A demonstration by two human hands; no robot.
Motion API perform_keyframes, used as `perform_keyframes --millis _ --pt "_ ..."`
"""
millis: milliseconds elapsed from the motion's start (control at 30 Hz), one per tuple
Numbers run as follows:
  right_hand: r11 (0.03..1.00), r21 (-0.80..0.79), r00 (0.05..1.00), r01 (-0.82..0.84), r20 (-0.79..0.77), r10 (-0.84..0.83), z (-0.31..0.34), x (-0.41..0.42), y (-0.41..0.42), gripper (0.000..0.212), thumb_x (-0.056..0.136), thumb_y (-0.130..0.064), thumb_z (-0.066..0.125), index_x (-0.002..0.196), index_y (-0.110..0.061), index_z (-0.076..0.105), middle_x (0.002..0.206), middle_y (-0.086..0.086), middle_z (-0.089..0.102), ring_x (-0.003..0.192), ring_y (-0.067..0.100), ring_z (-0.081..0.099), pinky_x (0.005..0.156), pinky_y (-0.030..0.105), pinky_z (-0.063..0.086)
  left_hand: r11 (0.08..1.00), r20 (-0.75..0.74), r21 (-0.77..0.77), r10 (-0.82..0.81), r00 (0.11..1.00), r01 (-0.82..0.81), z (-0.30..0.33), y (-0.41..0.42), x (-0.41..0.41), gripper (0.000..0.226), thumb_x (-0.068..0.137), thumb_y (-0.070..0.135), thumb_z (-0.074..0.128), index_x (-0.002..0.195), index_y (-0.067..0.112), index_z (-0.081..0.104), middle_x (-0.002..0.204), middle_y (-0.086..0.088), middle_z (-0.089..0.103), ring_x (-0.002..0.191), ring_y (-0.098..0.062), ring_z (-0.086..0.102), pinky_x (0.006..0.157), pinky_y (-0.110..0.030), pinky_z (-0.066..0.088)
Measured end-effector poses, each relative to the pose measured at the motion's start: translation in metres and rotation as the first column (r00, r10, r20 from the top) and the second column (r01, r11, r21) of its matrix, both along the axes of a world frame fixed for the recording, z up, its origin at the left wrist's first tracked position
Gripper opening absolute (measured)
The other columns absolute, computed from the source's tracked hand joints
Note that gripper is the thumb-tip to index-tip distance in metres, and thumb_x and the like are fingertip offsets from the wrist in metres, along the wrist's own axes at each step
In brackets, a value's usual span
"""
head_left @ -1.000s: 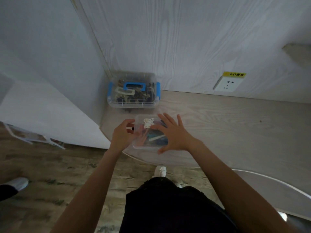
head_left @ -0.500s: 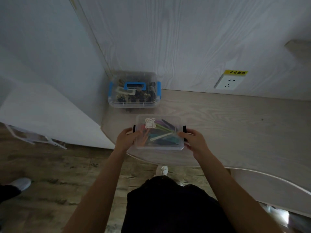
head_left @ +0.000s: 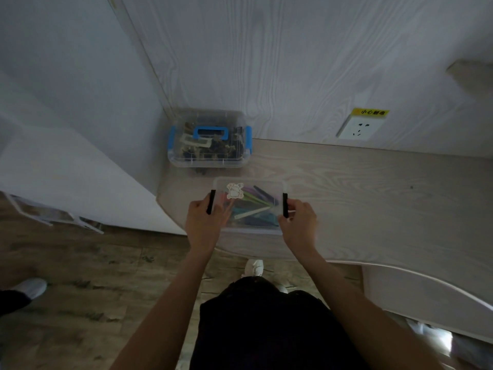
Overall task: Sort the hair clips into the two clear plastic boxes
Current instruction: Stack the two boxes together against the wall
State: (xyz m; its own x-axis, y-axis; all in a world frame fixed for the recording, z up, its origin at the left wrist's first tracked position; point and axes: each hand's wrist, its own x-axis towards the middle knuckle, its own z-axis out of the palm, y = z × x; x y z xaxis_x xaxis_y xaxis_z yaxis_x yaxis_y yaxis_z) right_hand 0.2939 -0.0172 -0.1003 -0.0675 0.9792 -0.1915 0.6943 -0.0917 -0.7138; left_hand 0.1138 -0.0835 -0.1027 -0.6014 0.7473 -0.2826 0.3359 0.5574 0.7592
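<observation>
A small clear box with a sticker on its lid and black side latches sits near the desk's front edge, holding several coloured hair clips. My left hand grips the box's left latch and my right hand grips the right latch. Farther back, in the corner by the wall, stands a second clear box with a blue handle and blue clasps, lid on, filled with several dark hair clips.
The light wooden desk runs off to the right, with a curved front edge. A wall socket with a yellow label sits on the back wall. A white panel borders the left side. Another person's shoe is on the floor.
My right hand left the top of the small box's lid and moved to its right latch. Both hands now hold the side latches, which stand lifted.
</observation>
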Motion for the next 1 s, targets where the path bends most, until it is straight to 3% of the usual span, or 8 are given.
perform_keyframes --millis 133,267,333,433,567,700,833,1000 --pt "0.998 0.016 0.997 -0.068 0.029 0.068 0.000 0.002 0.000 0.034 0.079 -0.010 0.066 0.112 -0.008 0.059 0.107 0.011 0.058 0.092 0.025 0.063 0.083 0.039 0.052 1.000 -0.088 -0.016 -0.010 0.996 0.008 0.006 -0.001 0.005 0.032 0.086 0.049 0.056 0.113 0.031 0.060 0.121 -0.005 0.055 0.108 -0.025 0.052 0.078 -0.022 0.036" --pt "0.981 -0.188 0.971 -0.035 -0.240 -0.011 0.010 0.013 0.006 0.039 0.076 -0.006 0.071 0.113 -0.012 0.059 0.104 0.007 0.064 0.091 0.019 0.064 0.069 0.018 0.049 0.996 -0.226 -0.039 -0.087 0.970 0.080 0.009 -0.002 0.000 0.042 0.094 0.051 0.037 0.092 0.017 0.061 0.093 -0.013 0.059 0.083 -0.027 0.057 0.073 -0.029 0.044" --pt "0.962 -0.271 0.910 -0.033 -0.407 -0.084 0.026 0.017 0.013 0.040 0.075 -0.001 0.070 0.112 -0.012 0.060 0.104 0.007 0.067 0.091 0.019 0.065 0.071 0.018 0.050 0.999 -0.126 0.024 -0.019 0.992 0.022 0.027 -0.001 -0.005 0.028 0.088 0.046 0.049 0.081 0.023 0.062 0.079 -0.007 0.061 0.077 -0.020 0.062 0.065 -0.026 0.041" --pt "0.950 -0.291 0.789 -0.112 -0.607 -0.093 0.061 0.019 0.024 0.041 0.076 0.002 0.066 0.115 -0.007 0.060 0.110 0.009 0.067 0.098 0.022 0.065 0.088 0.035 0.053 0.972 0.132 0.229 0.017 0.991 -0.048 0.073 0.000 -0.011 0.004 0.073 0.050 0.059 0.072 0.047 0.060 0.068 0.019 0.066 0.068 0.011 0.060 0.062 -0.008 0.045" --pt "0.954 -0.177 0.665 -0.242 -0.746 0.030 0.095 0.000 0.048 0.044 0.078 -0.005 0.065 0.121 -0.012 0.058 0.116 0.006 0.066 0.107 0.021 0.063 0.089 0.033 0.053 0.908 0.286 0.402 -0.005 0.958 -0.116 0.105 0.013 -0.036 0.023 0.084 0.028 0.064 0.104 0.039 0.067 0.093 0.013 0.073 0.087 -0.005 0.067 0.073 -0.019 0.053" --pt "0.954 -0.100 0.610 -0.283 -0.786 0.099 0.104 -0.043 0.078 0.045 0.078 -0.001 0.065 0.121 -0.013 0.058 0.119 0.006 0.064 0.104 0.017 0.063 0.088 0.029 0.052 0.881 0.234 0.453 0.032 0.972 -0.138 0.101 0.039 -0.071 0.053 0.071 0.030 0.074 0.122 0.026 0.059 0.118 0.001 0.066 0.111 -0.017 0.060 0.090 -0.029 0.047" --pt "0.951 -0.104 0.643 -0.290 -0.758 0.113 0.094 -0.081 0.100 0.049 0.081 0.003 0.062 0.128 -0.006 0.052 0.126 0.011 0.060 0.104 0.015 0.061 0.086 0.021 0.052 0.922 0.016 0.385 0.040 0.999 -0.043 0.083 0.061 -0.095 0.065 0.075 0.026 0.075 0.133 0.016 0.047 0.131 -0.006 0.056 0.121 -0.021 0.050 0.079 -0.013 0.037" --pt "0.949 -0.121 0.758 -0.290 -0.635 0.150 0.077 -0.095 0.105 0.054 0.090 -0.018 0.058 0.139 -0.025 0.037 0.142 -0.003 0.041 0.126 0.014 0.040 0.104 0.033 0.034 0.945 -0.118 0.324 0.002 0.993 0.036 0.077 0.066 -0.103 0.069 0.079 0.039 0.070 0.138 0.026 0.038 0.129 0.011 0.049 0.121 -0.008 0.044 0.090 -0.017 0.037"
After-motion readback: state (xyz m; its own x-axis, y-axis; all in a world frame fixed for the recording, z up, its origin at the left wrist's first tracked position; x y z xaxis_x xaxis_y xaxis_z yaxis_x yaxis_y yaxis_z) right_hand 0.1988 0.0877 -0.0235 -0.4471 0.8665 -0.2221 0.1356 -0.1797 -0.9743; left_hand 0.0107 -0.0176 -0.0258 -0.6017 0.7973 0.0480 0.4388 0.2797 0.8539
